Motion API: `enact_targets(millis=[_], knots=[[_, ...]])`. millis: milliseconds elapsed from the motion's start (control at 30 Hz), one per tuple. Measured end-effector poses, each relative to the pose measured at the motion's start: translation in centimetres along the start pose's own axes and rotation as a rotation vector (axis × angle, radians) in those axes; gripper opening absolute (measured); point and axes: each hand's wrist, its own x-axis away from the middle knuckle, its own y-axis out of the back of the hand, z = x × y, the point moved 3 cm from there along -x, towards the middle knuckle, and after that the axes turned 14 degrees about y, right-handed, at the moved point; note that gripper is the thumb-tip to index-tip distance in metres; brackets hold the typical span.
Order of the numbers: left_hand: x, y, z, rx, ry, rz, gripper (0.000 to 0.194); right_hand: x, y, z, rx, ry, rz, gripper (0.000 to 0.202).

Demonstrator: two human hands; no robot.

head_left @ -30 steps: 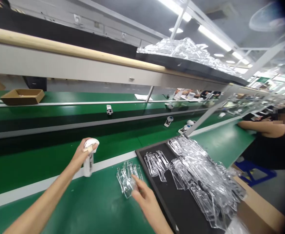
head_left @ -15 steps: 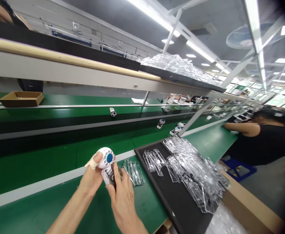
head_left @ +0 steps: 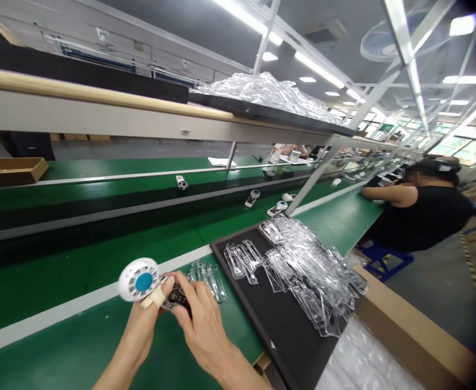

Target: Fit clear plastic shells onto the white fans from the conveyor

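A white handheld fan (head_left: 139, 279) with a round slotted head and a blue centre is between my hands, over the near edge of the green bench. My left hand (head_left: 150, 310) is closed around it just below the head, a pale wrap on the thumb. My right hand (head_left: 200, 310) grips the handle from the right, fingers over the top. Dark inner parts show in the handle; its lower end is hidden by my fingers. Just beyond my right hand lies a small row of clear plastic pieces (head_left: 209, 279) on the bench.
To the right, a black tray (head_left: 258, 309) carries heaped clear plastic parts (head_left: 303, 260). Several similar devices, one a white fan (head_left: 252, 198), lie on the green conveyor (head_left: 100, 238). A shelf (head_left: 140, 120) crosses above. A co-worker (head_left: 420, 211) sits at the right.
The fan has shifted left and turned, so its head now points left and its handle lies toward my right hand. Both hands keep hold of it. The view has swung slightly right.
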Motion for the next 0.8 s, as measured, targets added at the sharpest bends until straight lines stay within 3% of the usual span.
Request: enact_targets(millis=[67, 133, 200, 267, 433, 533, 633, 667, 733, 800], knots=[[0.5, -0.7, 0.1, -0.057, -0.149, -0.089, 0.049, -0.4, 0.0, -1.2, -0.233, -0.230, -0.178, 0.036], [0.7, -1.2, 0.6, -0.105, -0.260, -0.132, 0.045, -0.5, -0.6, -2.4, -0.418, -0.458, -0.321, 0.043], [0.5, -1.3, 1.6, -0.130, -0.303, -0.161, 0.042, -0.3, -1.3, -3.1, -0.511, -0.570, -0.375, 0.051], [0.3, -1.0, 3.0, -0.162, -0.291, -0.172, 0.040, 0.2, -1.6, -3.3, -0.535, -0.586, -0.393, 0.055], [-0.2, 0.2, 5.8, -0.233, -0.227, -0.158, 0.037, 1.1, -1.8, -3.3, -0.493, -0.530, -0.316, 0.056], [-2.1, 1.2, 5.0, -0.171, -0.112, -0.201, 0.042, 0.3, -2.3, -5.1, -0.367, -0.469, -0.071, 0.050], [-6.4, 3.9, 2.2, -0.086, 0.063, -0.281, 0.047, -0.2, -2.2, -8.6, -0.105, -0.439, 0.123, 0.033], [-8.2, 5.4, 0.9, -0.069, 0.060, -0.338, 0.044, -0.1, -1.9, -9.9, -0.030, -0.453, 0.133, 0.026], [-11.4, 9.4, -1.9, -0.090, 0.033, -0.562, 0.037, 0.1, -1.4, -12.1, 0.056, -0.478, 0.134, 0.017], [-14.2, 13.2, -4.1, -0.123, 0.020, -0.647, 0.037, 0.3, -1.4, -13.7, 0.119, -0.483, 0.164, 0.015]])
